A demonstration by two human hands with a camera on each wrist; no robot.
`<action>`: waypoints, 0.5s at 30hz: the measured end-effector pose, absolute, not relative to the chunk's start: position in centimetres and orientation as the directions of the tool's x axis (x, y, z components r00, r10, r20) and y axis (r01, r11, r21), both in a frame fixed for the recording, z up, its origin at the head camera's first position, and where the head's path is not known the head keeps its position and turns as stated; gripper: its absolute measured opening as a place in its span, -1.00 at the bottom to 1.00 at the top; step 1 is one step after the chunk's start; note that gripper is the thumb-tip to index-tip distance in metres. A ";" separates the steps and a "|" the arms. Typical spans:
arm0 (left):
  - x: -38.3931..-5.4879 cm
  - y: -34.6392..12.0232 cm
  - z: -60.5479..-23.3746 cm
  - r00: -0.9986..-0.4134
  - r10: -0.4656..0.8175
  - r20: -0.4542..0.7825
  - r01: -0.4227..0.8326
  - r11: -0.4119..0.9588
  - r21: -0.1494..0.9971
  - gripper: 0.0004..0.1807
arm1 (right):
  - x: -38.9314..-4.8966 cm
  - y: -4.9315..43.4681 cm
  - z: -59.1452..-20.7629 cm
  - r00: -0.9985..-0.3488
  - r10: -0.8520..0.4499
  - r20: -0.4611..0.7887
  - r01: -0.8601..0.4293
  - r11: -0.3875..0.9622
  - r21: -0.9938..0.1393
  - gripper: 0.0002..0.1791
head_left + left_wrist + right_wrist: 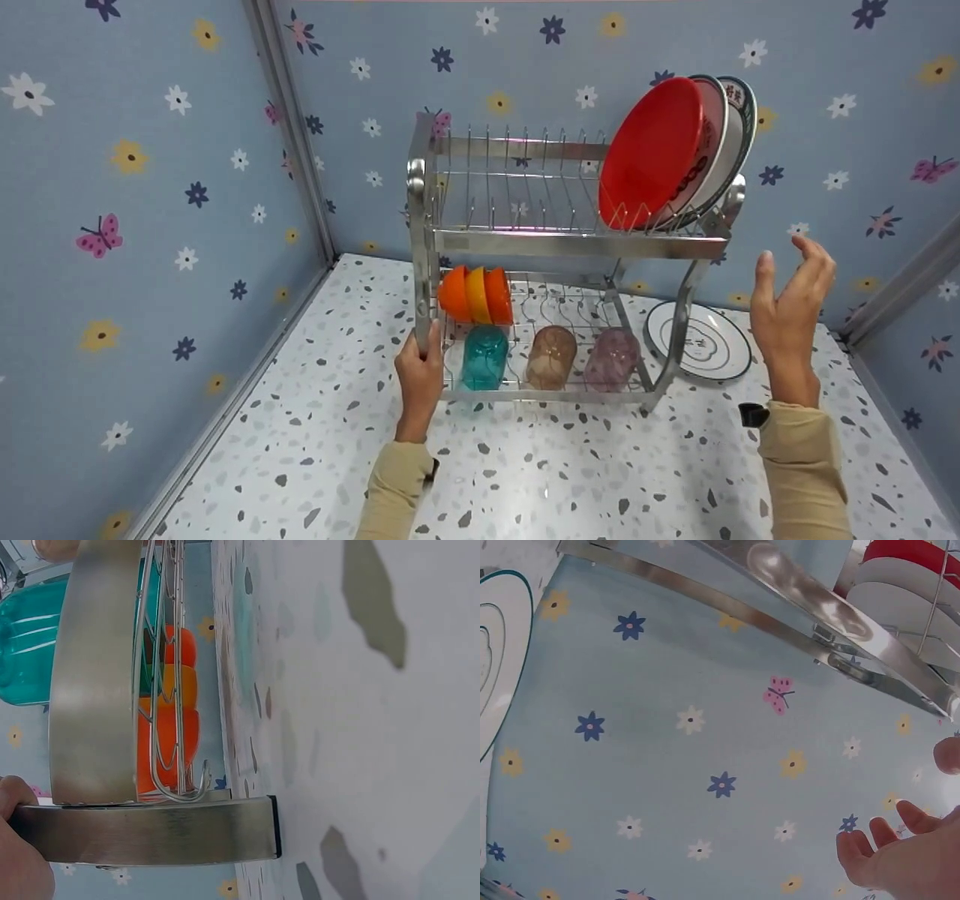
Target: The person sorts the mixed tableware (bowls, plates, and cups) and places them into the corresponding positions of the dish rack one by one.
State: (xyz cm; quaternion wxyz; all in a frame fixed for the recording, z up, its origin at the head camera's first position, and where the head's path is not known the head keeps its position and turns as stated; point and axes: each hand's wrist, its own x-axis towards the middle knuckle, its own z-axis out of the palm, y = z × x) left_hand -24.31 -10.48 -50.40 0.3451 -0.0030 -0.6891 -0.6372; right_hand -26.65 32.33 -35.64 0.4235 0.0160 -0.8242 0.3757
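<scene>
A two-tier metal dish rack point(577, 244) stands on the speckled table. My left hand point(421, 371) grips its front left leg low down, and the left wrist view shows fingers round that metal bar point(165, 834). Off the rack's right side, my right hand point(793, 319) is raised with loosely bent fingers, holding nothing. A red bowl point(651, 154) and white patterned bowls point(739, 142) lean at the right of the upper tier. Below sit orange and yellow bowls point(476, 295), with a teal glass point(485, 357), an amber glass point(552, 358) and a pink glass point(613, 360) in front.
A white plate point(697, 340) with a dark rim lies flat on the table, right of the rack and partly behind its leg. Flowered blue panels point(187, 300) close in the left, back and right sides. The speckled tabletop point(555, 472) stretches before the rack.
</scene>
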 end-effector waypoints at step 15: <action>-24.6 -10.4 -50.7 -0.722 -0.455 0.521 0.475 0.222 0.852 -0.61 | -27.0 35.5 -39.2 -0.711 0.389 0.586 -0.226 0.663 -0.714 -0.35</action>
